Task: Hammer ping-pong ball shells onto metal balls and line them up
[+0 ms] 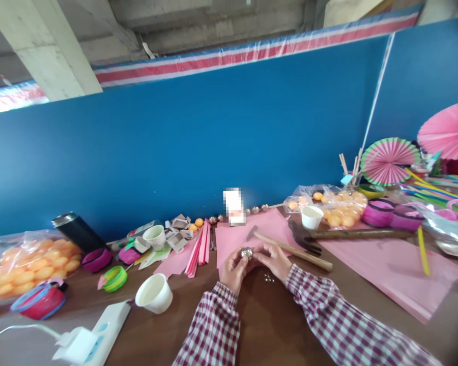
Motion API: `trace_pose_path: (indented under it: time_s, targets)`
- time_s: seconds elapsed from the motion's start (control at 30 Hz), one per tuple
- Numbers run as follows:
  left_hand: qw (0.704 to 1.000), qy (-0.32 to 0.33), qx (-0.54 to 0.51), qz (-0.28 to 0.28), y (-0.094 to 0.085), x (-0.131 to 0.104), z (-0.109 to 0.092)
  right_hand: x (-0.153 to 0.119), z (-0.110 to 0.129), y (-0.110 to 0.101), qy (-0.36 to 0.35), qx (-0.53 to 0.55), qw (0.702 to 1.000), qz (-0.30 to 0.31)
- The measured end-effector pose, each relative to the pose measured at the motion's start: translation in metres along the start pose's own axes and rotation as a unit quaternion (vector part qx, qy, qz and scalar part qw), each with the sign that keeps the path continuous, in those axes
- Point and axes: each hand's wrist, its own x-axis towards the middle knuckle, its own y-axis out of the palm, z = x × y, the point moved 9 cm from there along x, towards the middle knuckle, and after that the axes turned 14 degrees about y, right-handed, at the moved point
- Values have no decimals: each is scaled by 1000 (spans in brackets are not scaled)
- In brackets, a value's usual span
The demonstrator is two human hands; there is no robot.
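My left hand (232, 270) is closed on shiny silvery metal balls (247, 252), held just above the table. My right hand (274, 260) meets it from the right, its thumb and fingertips pinched at the same balls. How many balls there are is hard to make out, since the fingers cover part of them. Several smaller shiny metal pieces (268, 278) lie on the brown table below my right hand. Just beyond my hands, a wooden-handled hammer (295, 250) rests across a pink paper sheet (229, 236).
A claw hammer (361, 234) lies further right, near a white paper cup (312, 217) and bagged orange balls (341, 213). Another white cup (153, 293) and a power strip (109, 330) stand left. Several metal balls (255, 209) line the blue partition (198, 142).
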Motion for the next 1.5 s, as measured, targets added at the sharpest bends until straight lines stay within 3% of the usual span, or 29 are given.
trace_pose_path:
  time_s: [0.2, 0.47, 0.7, 0.8, 0.93, 1.07, 1.27, 1.4, 1.5]
  targets:
    - [999, -24, 25, -7, -4, 0, 4, 1, -10, 4, 28, 24, 999, 18]
    - [990, 4, 138, -32, -10, 2, 2, -7, 5, 9, -36, -33, 999, 5]
    - [993, -2, 104, -53, -14, 4, 7, -8, 21, 4, -62, -114, 991, 33]
    - [995, -7, 64, -77, -18, 5, 9, -12, 29, -11, -85, -228, 970, 3]
    - [995, -16, 48, -84, -17, 6, 8, -23, 29, -17, -112, -345, 931, 41]
    - [996, -19, 59, -69, -15, 4, 6, -28, 17, -12, -104, -399, 908, 80]
    - [996, -11, 68, -59, -13, 2, 5, -26, 9, -8, -102, -449, 884, 73]
    - [995, -17, 53, -77, -13, 1, 4, -28, 18, -7, -119, -440, 889, 53]
    - [997, -19, 8, -75, -11, 1, 3, -28, 28, -8, -123, -373, 919, 26]
